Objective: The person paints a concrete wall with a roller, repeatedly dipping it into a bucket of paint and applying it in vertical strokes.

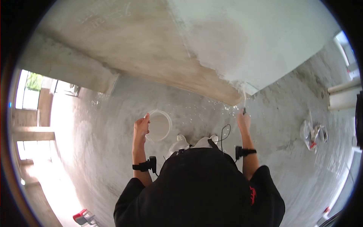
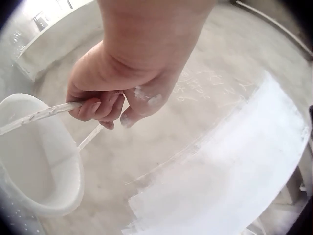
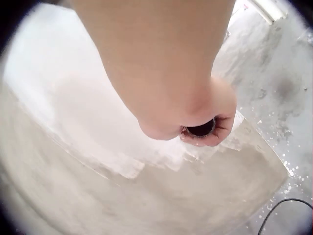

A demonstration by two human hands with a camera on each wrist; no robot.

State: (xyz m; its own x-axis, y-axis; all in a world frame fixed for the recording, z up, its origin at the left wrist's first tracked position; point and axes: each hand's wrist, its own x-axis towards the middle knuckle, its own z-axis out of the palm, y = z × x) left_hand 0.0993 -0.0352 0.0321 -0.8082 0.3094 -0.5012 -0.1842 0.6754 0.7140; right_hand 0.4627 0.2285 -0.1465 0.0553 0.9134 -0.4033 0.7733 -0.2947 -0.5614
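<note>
My left hand [image 1: 141, 129] grips the pale, paint-smeared handle [image 2: 44, 116] of a white bucket [image 1: 169, 125], which hangs below the curled fingers. White smears mark the base of the thumb in the left wrist view. The bucket's inside looks pale; its contents do not stand out from the wall. Close to the lower edge of the wall, my right hand [image 1: 244, 123] is wrapped round a tool with a dark, round handle end [image 3: 201, 129]. The tool's working end is a pale blur at the wall in the head view, so I cannot tell its kind.
Ahead stands a concrete wall [image 1: 147, 49], with a white coat [image 1: 272, 41] over its right part and a ragged lower border. White drips speckle the grey floor [image 1: 193, 109] beneath it. A clear plastic bag [image 1: 307, 130] lies at right; a black cable [image 1: 226, 132] loops near my feet.
</note>
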